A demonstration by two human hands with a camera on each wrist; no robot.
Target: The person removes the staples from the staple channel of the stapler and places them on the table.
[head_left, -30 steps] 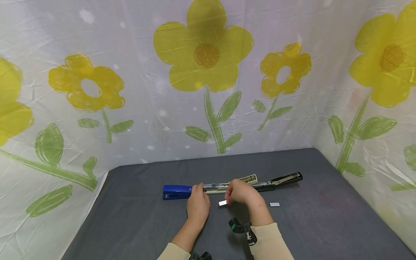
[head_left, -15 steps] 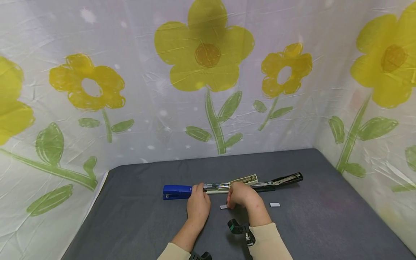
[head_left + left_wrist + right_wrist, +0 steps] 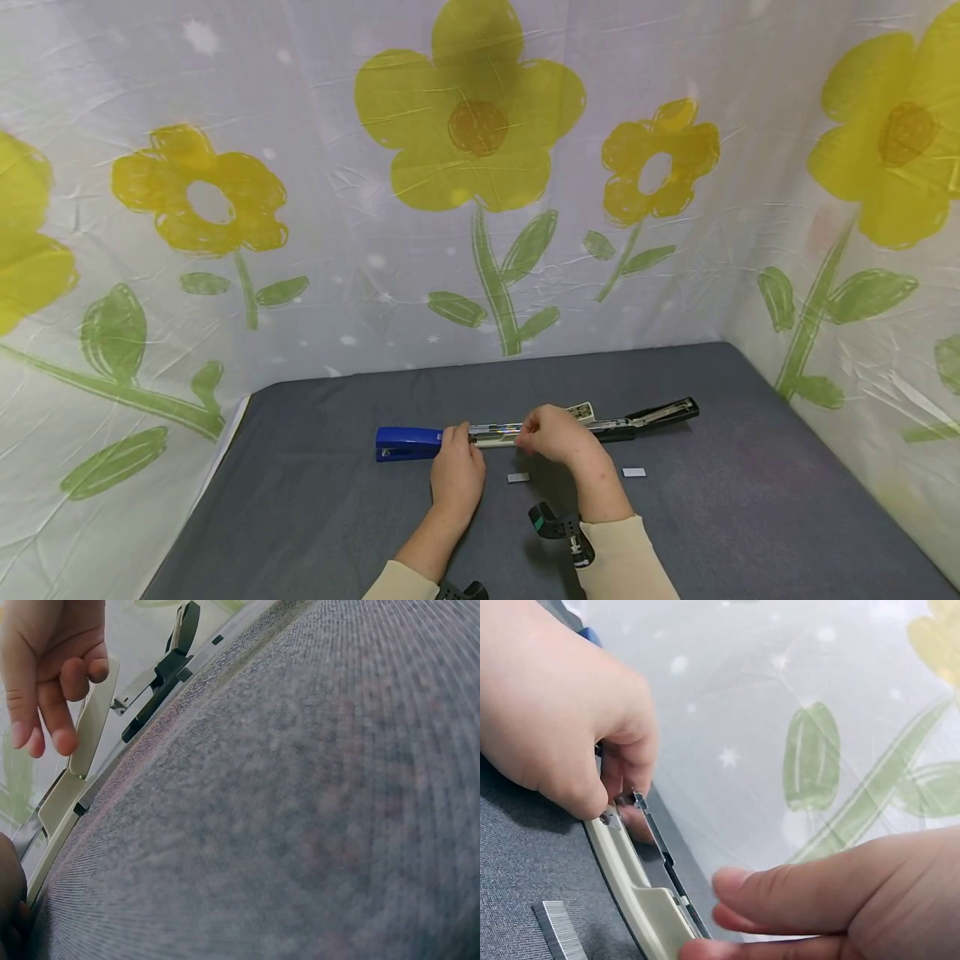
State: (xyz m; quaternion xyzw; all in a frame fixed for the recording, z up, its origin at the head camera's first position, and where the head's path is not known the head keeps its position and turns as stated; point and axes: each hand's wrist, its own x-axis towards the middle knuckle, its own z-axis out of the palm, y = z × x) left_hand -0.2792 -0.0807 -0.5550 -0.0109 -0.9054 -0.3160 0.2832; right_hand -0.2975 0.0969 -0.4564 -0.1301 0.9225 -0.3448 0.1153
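Note:
My left hand [image 3: 457,475] grips the near end of an opened cream stapler [image 3: 498,442], as the right wrist view also shows, with thumb and fingers around its base [image 3: 613,859]. Its metal magazine lies exposed, and the cream cover slants up behind my right hand. My right hand [image 3: 558,435] is beside the stapler's middle; its fingers are loosely bent and hold nothing, seen also in the left wrist view [image 3: 56,667]. A grey strip of staples [image 3: 518,478] lies on the cloth just in front of the stapler.
A blue stapler [image 3: 407,443] lies left of my left hand. To the right is an opened black stapler [image 3: 660,414], its cover tilted up. Another staple strip [image 3: 633,472] lies right of my right hand. A flowered curtain [image 3: 337,275] stands behind the dark cloth-covered table [image 3: 300,492].
My right hand lowered the staple strip onto the cloth and let it go. It then rose slightly toward the cream stapler. The left hand stayed where it was.

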